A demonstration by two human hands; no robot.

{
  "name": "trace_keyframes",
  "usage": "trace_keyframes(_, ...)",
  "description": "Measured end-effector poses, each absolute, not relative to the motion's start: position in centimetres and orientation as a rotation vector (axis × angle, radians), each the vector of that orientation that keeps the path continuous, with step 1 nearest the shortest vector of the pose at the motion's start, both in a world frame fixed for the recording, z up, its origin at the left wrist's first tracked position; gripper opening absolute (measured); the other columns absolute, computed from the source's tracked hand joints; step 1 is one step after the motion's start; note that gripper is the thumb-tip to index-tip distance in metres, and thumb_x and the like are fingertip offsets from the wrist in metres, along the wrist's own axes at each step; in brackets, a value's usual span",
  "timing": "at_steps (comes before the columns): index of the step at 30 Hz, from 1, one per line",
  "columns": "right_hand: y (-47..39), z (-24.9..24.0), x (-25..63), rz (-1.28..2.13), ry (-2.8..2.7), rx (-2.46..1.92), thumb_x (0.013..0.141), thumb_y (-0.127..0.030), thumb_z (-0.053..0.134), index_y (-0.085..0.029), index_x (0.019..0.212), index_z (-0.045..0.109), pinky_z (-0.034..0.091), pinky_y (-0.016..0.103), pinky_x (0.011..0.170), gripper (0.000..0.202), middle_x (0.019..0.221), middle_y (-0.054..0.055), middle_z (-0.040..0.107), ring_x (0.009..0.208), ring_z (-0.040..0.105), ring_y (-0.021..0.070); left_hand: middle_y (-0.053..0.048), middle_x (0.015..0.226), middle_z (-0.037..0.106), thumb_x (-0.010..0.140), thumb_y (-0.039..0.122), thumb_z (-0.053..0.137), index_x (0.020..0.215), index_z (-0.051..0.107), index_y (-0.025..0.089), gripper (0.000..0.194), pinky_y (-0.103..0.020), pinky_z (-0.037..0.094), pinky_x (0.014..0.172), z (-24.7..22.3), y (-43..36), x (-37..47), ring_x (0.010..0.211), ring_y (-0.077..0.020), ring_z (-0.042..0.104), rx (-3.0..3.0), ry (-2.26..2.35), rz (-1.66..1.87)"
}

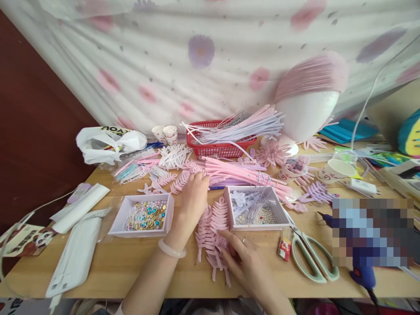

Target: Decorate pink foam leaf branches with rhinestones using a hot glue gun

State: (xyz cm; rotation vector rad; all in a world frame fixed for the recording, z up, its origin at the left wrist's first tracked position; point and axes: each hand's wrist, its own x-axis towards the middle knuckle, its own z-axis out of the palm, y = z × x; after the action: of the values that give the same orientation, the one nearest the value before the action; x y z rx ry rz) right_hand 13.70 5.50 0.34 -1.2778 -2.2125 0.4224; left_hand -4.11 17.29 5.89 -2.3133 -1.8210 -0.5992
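We can read "YOU" in dark capitals on the white plastic bag [111, 146]. We see print on the panda packet [29, 240], the paper cups [158, 133] and the little red box [285, 245], but cannot make out its words.

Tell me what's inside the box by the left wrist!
Inside the box are round blue gems, shiny gold bits and a tangle of white strands. Whatever lies underneath that pile is covered, so I can't see it.
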Motion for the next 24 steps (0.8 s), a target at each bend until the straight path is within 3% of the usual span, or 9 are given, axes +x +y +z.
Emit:
trace_keyframes(3, 5.6, 0.0, 14.1, 0.459, -2.222, -1.266, 0.104, -0.034, 0.038, -0.02, 0.123, 0.063, 0.052, 0.029, 0.055, 0.034, 0.073, 0.003, 0.069, 0.059, 0.066, 0.0203, -0.016, 0.123, 0.072, 0.09, -0.004, 0.048, 0.115, 0.07, 0.012, 0.037, -0.047, 0.056, 0.098, 5.7, 14.0, -5.7, 0.113, -0.0293, 0.067, -2.208, -1.762, -0.764)
trace_keyframes(6, 5.7, -0.4, 14.3, 0.497, -2.213, -1.205, 0.104, -0.029, 0.039, -0.02, 0.125, 0.061, 0.053, 0.029, 0.059, 0.032, 0.078, 0.004, 0.072, 0.064, 0.068, 0.0197, -0.015, 0.12, 0.073, 0.094, -0.001, 0.05, 0.12, 0.068, 0.014, 0.036, -0.042, 0.054, 0.103, 4.5, 9.1, -6.8, 0.117, -0.0248, 0.066, -2.2, -1.514, -0.998)
trace_keyframes(8, 5.7, -0.5, 14.3, 0.524, -2.192, -1.16, 0.104, -0.026, 0.04, -0.02, 0.126, 0.06, 0.053, 0.027, 0.06, 0.031, 0.082, 0.004, 0.073, 0.066, 0.07, 0.0184, -0.014, 0.125, 0.071, 0.092, -0.004, 0.051, 0.13, 0.063, 0.017, 0.044, -0.039, 0.053, 0.105, 2.9, 5.8, -7.1, 0.124, -0.0234, 0.062, -2.294, -1.453, -1.048)
trace_keyframes(11, 5.7, -0.5, 14.3, 0.517, -2.152, -1.098, 0.103, -0.021, 0.041, -0.019, 0.126, 0.058, 0.051, 0.025, 0.057, 0.029, 0.08, 0.003, 0.072, 0.064, 0.069, 0.0161, -0.012, 0.144, 0.06, 0.089, -0.007, 0.044, 0.139, 0.058, 0.021, 0.059, -0.04, 0.049, 0.111, 0.8, 2.1, -7.5, 0.138, -0.0243, 0.051, -2.521, -1.712, -0.849)
trace_keyframes(14, 5.7, 0.0, 14.3, 0.429, -2.099, -1.034, 0.104, -0.021, 0.042, -0.02, 0.114, 0.063, 0.049, 0.023, 0.055, 0.023, 0.072, 0.001, 0.069, 0.058, 0.066, 0.0143, -0.007, 0.155, 0.05, 0.08, -0.01, 0.036, 0.144, 0.052, 0.027, 0.075, -0.038, 0.045, 0.114, 0.8, 0.8, -8.1, 0.144, -0.021, 0.045, -2.677, -2.019, -0.888)
trace_keyframes(17, 5.5, 0.6, 14.2, 0.342, -2.026, -1.055, 0.103, -0.027, 0.048, -0.021, 0.098, 0.065, 0.049, 0.022, 0.053, 0.019, 0.069, 0.0, 0.067, 0.055, 0.065, 0.0131, -0.01, 0.146, 0.058, 0.086, -0.001, 0.038, 0.137, 0.057, 0.025, 0.06, -0.041, 0.049, 0.111, 1.7, 1.9, -8.3, 0.134, -0.0227, 0.056, -2.542, -2.303, -1.091)
trace_keyframes(19, 5.2, 0.8, 14.1, 0.337, -2.001, -1.117, 0.102, -0.03, 0.051, -0.021, 0.101, 0.065, 0.048, 0.021, 0.051, 0.017, 0.067, -0.001, 0.067, 0.052, 0.064, 0.013, -0.016, 0.132, 0.065, 0.09, 0.014, 0.05, 0.135, 0.056, 0.019, 0.046, -0.048, 0.055, 0.101, 1.8, 3.1, -8.0, 0.121, -0.0295, 0.064, -2.297, -2.484, -1.155)
trace_keyframes(21, 4.8, 0.6, 13.9, 0.367, -1.997, -1.162, 0.102, -0.031, 0.051, -0.021, 0.11, 0.063, 0.048, 0.021, 0.048, 0.018, 0.065, -0.002, 0.066, 0.049, 0.062, 0.0131, -0.018, 0.122, 0.067, 0.086, 0.022, 0.06, 0.135, 0.054, 0.016, 0.049, -0.052, 0.056, 0.095, 1.3, 4.1, -7.3, 0.112, -0.0326, 0.066, -2.155, -2.59, -1.148)
trace_keyframes(24, 4.3, 0.2, 13.7, 0.403, -2.01, -1.158, 0.101, -0.025, 0.048, -0.023, 0.114, 0.06, 0.05, 0.021, 0.051, 0.018, 0.066, -0.003, 0.067, 0.05, 0.062, 0.0132, -0.013, 0.107, 0.067, 0.083, 0.018, 0.065, 0.132, 0.053, 0.015, 0.051, -0.052, 0.055, 0.093, 0.5, 4.9, -6.4, 0.105, -0.0309, 0.066, -2.117, -2.661, -1.152)
